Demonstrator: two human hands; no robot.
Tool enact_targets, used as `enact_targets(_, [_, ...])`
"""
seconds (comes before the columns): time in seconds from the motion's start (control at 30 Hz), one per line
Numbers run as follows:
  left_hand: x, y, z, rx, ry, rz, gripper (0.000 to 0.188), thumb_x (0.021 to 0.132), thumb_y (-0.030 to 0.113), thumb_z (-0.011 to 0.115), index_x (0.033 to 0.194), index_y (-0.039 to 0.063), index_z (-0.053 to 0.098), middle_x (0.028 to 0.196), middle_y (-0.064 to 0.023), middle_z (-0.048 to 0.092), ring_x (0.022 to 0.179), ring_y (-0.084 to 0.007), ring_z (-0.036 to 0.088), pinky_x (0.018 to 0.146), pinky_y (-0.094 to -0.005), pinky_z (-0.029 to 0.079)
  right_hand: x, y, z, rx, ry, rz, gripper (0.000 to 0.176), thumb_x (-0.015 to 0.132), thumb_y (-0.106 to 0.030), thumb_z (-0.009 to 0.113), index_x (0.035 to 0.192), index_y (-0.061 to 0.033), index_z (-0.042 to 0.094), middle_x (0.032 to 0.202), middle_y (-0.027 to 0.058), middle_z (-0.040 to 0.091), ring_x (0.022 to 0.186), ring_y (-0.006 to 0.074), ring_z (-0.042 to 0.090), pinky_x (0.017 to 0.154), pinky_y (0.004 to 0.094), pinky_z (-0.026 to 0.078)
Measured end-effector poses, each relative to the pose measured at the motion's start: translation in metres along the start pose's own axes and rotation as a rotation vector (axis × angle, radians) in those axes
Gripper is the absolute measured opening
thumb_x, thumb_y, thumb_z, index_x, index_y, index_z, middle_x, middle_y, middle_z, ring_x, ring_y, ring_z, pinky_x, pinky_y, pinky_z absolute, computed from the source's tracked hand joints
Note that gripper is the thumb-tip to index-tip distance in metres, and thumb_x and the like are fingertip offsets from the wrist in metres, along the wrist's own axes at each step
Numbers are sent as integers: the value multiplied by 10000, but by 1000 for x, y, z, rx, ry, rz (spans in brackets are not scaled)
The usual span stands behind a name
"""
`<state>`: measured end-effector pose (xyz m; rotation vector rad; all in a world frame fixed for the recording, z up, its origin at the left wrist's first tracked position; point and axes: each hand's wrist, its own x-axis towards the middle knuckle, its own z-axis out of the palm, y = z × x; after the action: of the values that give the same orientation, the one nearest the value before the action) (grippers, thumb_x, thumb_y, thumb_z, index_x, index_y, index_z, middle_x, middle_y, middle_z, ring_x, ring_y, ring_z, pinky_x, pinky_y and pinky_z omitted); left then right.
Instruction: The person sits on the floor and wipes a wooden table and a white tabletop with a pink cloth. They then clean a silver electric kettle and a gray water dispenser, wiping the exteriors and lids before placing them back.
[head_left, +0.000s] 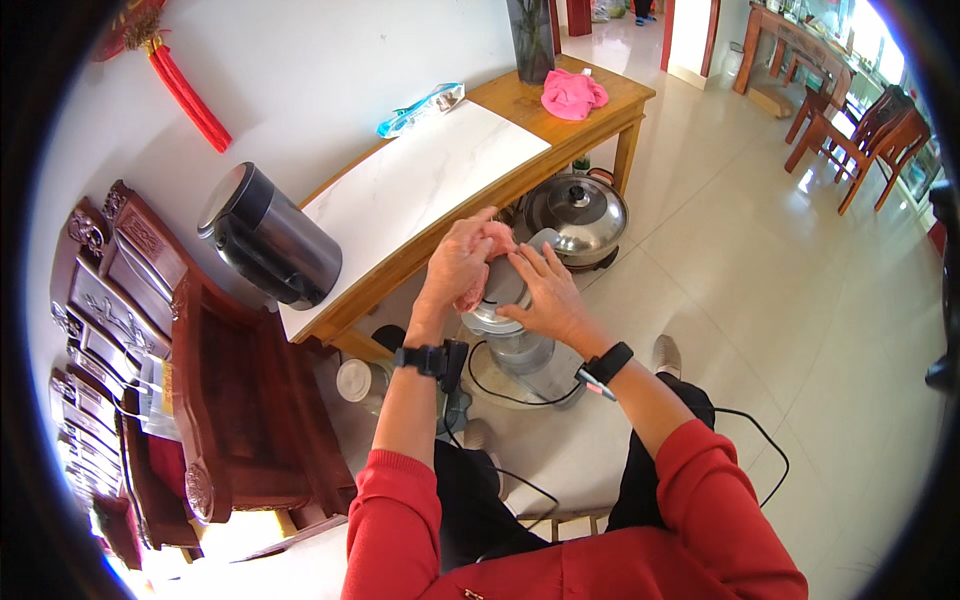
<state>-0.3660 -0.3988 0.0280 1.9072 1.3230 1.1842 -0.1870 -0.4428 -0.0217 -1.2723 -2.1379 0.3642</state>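
Observation:
Between my knees a small kitchen appliance with a clear container (517, 351) and a grey top (506, 283) stands on a pale round base, near the floor. My left hand (456, 259) holds a pink cloth (472, 291) against the left side of the grey top. The fingers of my right hand (546, 294) are spread and rest on the top's right side, with no object held in them. A black cord (491, 394) curves in front of the container.
A wooden side table (630, 105) carries a dark electric kettle (277, 240), a blue-and-white packet (421, 109), a vase (534, 45) and a bright pink cloth (573, 94). A lidded steel pan (581, 217) is beyond my hands. Carved wooden seating (247, 390) is at left.

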Motion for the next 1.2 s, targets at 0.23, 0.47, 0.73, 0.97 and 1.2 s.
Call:
enact_targets(0.23, [30,-17,-9,457,-297,-79,313,870,154,526,1152,117,659,1021,-121,613,962,-316,599,846,-377,484,-1,-4,10,-91,55,-11,797,743,-440,763,1375,-63,458,1428,127,426,1376,433,282,1087,517,308])
enact_targets(0.47, [-23,-43,-28,344,-85,-135,318,877,169,544,1162,66,637,963,-171,606,907,-316,611,809,-360,478,-2,-2,11,-97,88,-33,807,741,-438,770,1370,-51,444,1407,154,418,1351,464,297,1049,537,332])
enact_targets(0.73, [-124,-28,13,335,262,-133,306,841,181,676,1127,87,623,970,-172,605,913,-363,617,779,-408,501,-1,0,15,-111,106,-70,797,744,-400,782,1351,-7,447,1386,136,446,1343,501,300,1001,540,390])
enact_targets(0.97, [-85,-24,15,415,375,-119,229,877,215,630,1086,122,633,986,-151,609,925,-341,620,764,-409,506,0,1,12,-60,71,-69,769,737,-387,788,1321,2,472,1365,123,466,1342,513,299,995,515,412])
enact_targets(1.2, [13,-40,9,454,98,-105,205,886,207,601,1056,104,652,980,-148,665,908,-322,650,769,-390,512,0,-4,8,-45,59,-25,749,758,-378,774,1338,-14,472,1397,113,466,1360,480,295,1027,517,392])
